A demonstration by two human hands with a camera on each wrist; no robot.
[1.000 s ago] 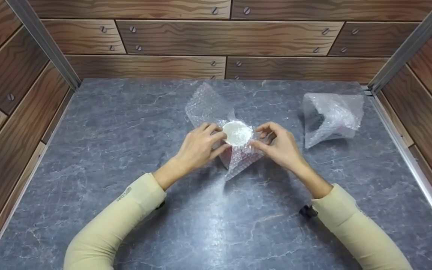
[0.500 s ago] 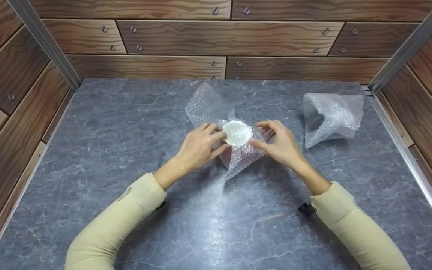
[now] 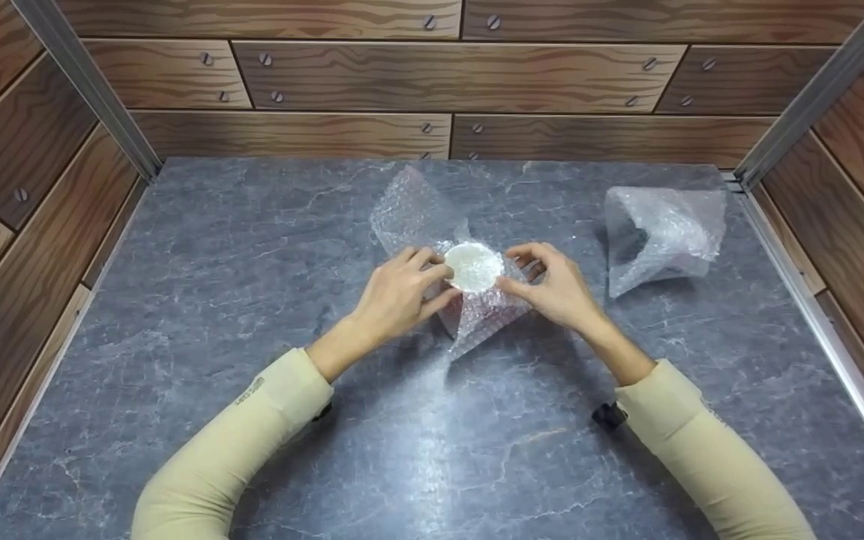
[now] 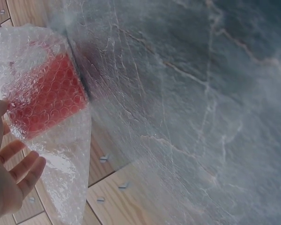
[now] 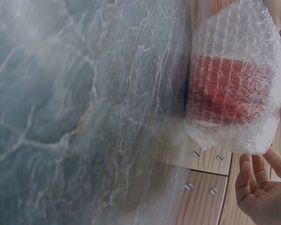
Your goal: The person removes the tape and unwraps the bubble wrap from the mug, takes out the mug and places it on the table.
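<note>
Bubble wrap (image 3: 481, 322) surrounds a round thing with a pale circular top (image 3: 473, 268) in the middle of the table. Its red side (image 4: 49, 96) shows through the bubbles in both wrist views; its exact kind is blurred by the wrap. My left hand (image 3: 402, 289) holds the left side, fingers bent over the top's edge and thumb lower on the wrap. On the right, my right hand (image 3: 556, 289) has thumb and curved fingers around the wrap's side, fingertips right at the top's edge. A loose flap of wrap (image 3: 413, 206) stretches behind toward the back.
Another bubble-wrapped bundle (image 3: 668, 229) lies at the back right, with an open end facing left. The grey marbled table (image 3: 252, 225) is bounded by wood-patterned walls (image 3: 447, 75) and metal rails (image 3: 837, 330).
My right hand has moved slightly left, closer to the wrapped thing, bringing the right part of the bubble wrap against it. My left hand stays in place.
</note>
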